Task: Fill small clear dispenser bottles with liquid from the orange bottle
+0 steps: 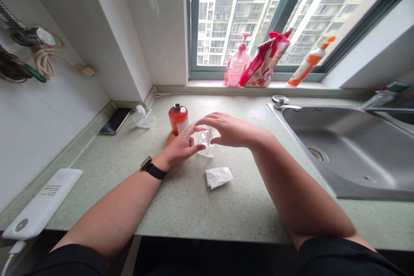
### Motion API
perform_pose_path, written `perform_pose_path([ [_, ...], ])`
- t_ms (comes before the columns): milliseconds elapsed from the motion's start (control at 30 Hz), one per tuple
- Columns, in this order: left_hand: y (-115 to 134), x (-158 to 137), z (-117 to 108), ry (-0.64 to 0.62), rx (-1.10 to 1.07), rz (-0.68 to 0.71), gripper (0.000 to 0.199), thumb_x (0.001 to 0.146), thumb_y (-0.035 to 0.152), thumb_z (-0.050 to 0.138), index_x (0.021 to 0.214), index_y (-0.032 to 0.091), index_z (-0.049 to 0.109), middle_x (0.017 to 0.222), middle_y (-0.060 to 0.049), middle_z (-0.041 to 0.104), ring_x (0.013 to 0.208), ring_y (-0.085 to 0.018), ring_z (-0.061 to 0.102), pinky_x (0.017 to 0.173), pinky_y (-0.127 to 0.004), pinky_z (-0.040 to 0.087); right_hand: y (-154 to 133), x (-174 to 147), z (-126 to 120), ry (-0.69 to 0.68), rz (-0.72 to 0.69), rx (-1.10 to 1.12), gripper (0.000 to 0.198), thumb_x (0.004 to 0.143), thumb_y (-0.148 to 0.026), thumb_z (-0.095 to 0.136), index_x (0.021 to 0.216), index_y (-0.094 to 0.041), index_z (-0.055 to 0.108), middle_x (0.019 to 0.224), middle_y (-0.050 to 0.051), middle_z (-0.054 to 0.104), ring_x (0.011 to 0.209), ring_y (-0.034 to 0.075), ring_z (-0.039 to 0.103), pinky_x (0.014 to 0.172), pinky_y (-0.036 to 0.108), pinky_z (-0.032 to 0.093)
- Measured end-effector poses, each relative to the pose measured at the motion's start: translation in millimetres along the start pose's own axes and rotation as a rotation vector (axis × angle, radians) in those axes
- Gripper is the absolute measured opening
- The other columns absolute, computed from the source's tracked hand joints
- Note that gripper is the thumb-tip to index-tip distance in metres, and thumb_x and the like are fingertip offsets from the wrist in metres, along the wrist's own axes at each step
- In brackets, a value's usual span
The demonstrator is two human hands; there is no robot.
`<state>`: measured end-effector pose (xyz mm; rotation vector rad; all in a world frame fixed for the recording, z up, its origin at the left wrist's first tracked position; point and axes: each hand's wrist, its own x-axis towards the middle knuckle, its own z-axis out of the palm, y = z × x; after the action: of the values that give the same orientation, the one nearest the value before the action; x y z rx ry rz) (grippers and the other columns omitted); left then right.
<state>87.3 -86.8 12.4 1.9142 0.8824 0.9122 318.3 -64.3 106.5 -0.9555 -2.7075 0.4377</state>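
Note:
A clear dispenser bottle with a pale pump top [207, 150] stands on the counter between my two hands. My left hand [185, 144] is at its left side, the thumb and index finger apart and pointing toward it. From the right, my right hand [228, 129] arches over the pump, its fingers stretched out and the thumb lower down beside the pump. Whether either hand touches the bottle is hard to see. Just behind my left hand stands an amber bottle [178, 116] with a white label and an uncapped neck. A folded white tissue [219, 177] lies in front of the dispenser.
On the left are a phone [115, 120], another clear container with a pump top [144, 118] and a white power bank [45, 202] with a cable. A steel sink [355, 138] lies right. The windowsill holds a pink pump bottle [237, 67], a red bag [267, 61] and an orange-white bottle [305, 68].

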Motion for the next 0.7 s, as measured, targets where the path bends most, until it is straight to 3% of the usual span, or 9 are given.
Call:
perform_pose_path([
  [100, -7, 1, 0, 0.117, 0.054, -0.035, 0.091, 0.091, 0.049, 0.082, 0.166, 0.029, 0.034, 0.148, -0.017, 0.062, 0.062, -0.007, 0.049, 0.061, -0.025, 0.047, 11, -2, 0, 0.073, 0.09, 0.039, 0.073, 0.081, -0.03, 0.087, 0.148, -0.027, 0.058, 0.145, 0.012, 0.067, 0.134, 0.03, 0.063, 0.109, 0.043, 0.052],
  [200, -10, 1, 2, 0.189, 0.103, -0.072, 0.098, 0.089, 0.049, 0.085, 0.168, 0.03, 0.029, 0.147, -0.016, 0.063, 0.062, -0.007, 0.05, 0.063, -0.026, 0.049, 19, -3, 1, 0.099, 0.273, 0.017, 0.062, 0.085, -0.047, 0.083, 0.137, -0.02, 0.062, 0.129, 0.014, 0.072, 0.115, 0.03, 0.069, 0.096, 0.043, 0.056],
  [300, -9, 0, 4, 0.202, 0.124, -0.074, 0.099, 0.088, 0.05, 0.085, 0.167, 0.028, 0.031, 0.147, -0.017, 0.062, 0.061, -0.007, 0.05, 0.066, -0.028, 0.051, 20, 1, 4, 0.096, 0.343, 0.002, 0.052, 0.086, -0.053, 0.081, 0.123, -0.019, 0.068, 0.122, 0.013, 0.073, 0.107, 0.028, 0.07, 0.089, 0.039, 0.055],
  [500, -7, 0, 5, 0.197, 0.139, -0.056, 0.099, 0.088, 0.049, 0.086, 0.167, 0.029, 0.031, 0.147, -0.017, 0.062, 0.062, -0.008, 0.05, 0.068, -0.03, 0.052, 18, 15, 12, 0.105, 0.265, 0.028, 0.031, 0.088, -0.047, 0.082, 0.097, -0.018, 0.075, 0.105, 0.009, 0.074, 0.092, 0.022, 0.067, 0.082, 0.033, 0.049],
  [700, -7, 0, 5, 0.179, 0.093, -0.066, 0.098, 0.088, 0.045, 0.086, 0.167, 0.03, 0.03, 0.149, -0.017, 0.062, 0.06, -0.007, 0.05, 0.065, -0.027, 0.05, 31, 13, 8, 0.077, 0.124, 0.102, 0.02, 0.091, -0.037, 0.081, 0.1, -0.018, 0.081, 0.102, 0.007, 0.075, 0.091, 0.02, 0.067, 0.083, 0.032, 0.048],
])
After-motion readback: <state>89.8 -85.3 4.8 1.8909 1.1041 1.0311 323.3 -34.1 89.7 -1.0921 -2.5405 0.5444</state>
